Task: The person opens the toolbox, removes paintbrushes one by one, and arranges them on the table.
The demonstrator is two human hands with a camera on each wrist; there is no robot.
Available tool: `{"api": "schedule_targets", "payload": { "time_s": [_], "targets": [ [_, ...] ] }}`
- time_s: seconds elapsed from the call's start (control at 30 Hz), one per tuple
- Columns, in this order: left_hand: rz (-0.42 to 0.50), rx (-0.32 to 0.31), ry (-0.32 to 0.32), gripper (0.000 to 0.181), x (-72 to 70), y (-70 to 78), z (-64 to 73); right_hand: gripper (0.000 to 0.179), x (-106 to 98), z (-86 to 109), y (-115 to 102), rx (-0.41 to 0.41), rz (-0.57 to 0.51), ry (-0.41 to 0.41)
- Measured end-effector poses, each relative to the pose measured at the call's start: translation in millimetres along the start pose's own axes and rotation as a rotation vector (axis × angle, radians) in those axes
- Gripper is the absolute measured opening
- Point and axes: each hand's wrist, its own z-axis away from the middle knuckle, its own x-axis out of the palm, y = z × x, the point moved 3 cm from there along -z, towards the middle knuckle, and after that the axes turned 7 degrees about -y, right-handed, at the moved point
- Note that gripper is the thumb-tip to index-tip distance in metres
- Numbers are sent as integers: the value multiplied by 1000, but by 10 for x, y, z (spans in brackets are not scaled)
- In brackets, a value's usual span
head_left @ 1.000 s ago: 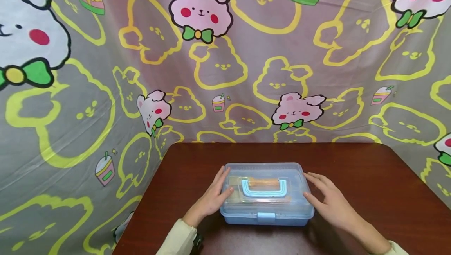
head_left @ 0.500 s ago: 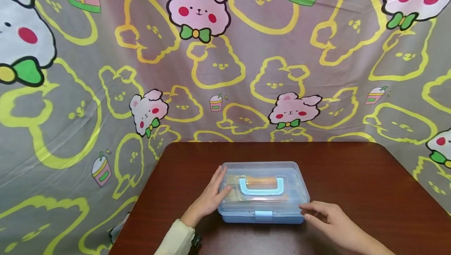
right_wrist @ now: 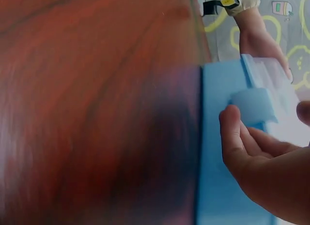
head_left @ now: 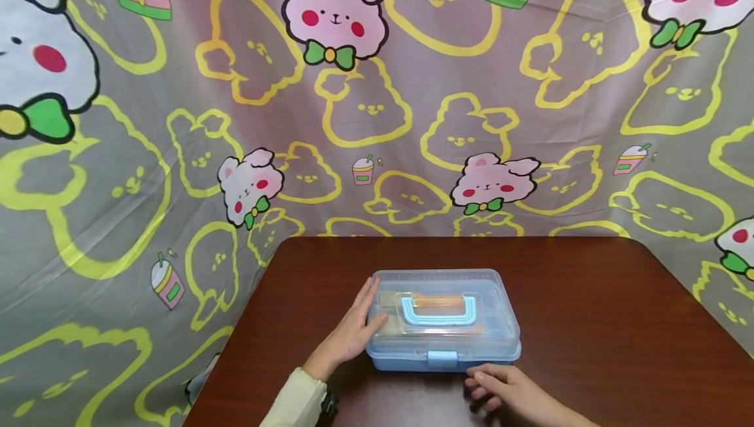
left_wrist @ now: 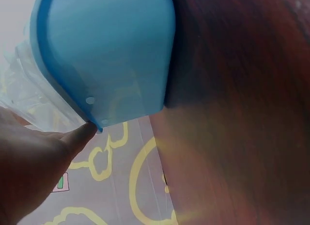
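A storage box with a light blue base (left_wrist: pixel 111 51) and a clear lid (head_left: pixel 497 322) stands closed on the table. On its lid lies a blue carrying handle (head_left: pixel 438 320), and a blue latch (head_left: pixel 442 359) sits at the middle of the front. My left hand (head_left: pixel 352 330) rests on the box's left side, fingers extended along the edge and thumb on the lid. My right hand (head_left: pixel 509 388) is in front of the box, just right of the latch, its fingers loosely bent and holding nothing. In the right wrist view a fingertip (right_wrist: pixel 231 113) lies close beside the latch (right_wrist: pixel 254 105); contact is unclear.
The dark red-brown table (head_left: pixel 589 302) extends around the box. A printed cloth (head_left: pixel 412 86) with rabbit figures hangs behind it and along both sides. Blurred orange and yellowish contents (head_left: pixel 442 301) show through the lid. A dark band (head_left: pixel 328 404) is on the left wrist.
My right hand has left the box's right side and moved forward-left around the corner to the front, near the latch. The left hand keeps its place; the box stays closed.
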Motion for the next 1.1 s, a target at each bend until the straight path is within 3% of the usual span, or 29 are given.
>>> {"api": "schedule_targets", "payload": {
  "time_s": [0.17, 0.33, 0.73, 1.1],
  "targets": [
    [-22, 30, 5, 72, 15, -9, 1, 58, 57, -98, 104, 89, -175, 57],
    [-42, 20, -8, 74, 29, -18, 2, 66, 122, -156, 156, 144, -310, 44],
    [-54, 16, -17, 73, 12, -5, 27, 80, 209, -261, 155, 187, -474, 123],
    [-58, 10, -16, 74, 2, 10, 42, 56, 262, -317, 141, 156, -619, 172]
  ]
}}
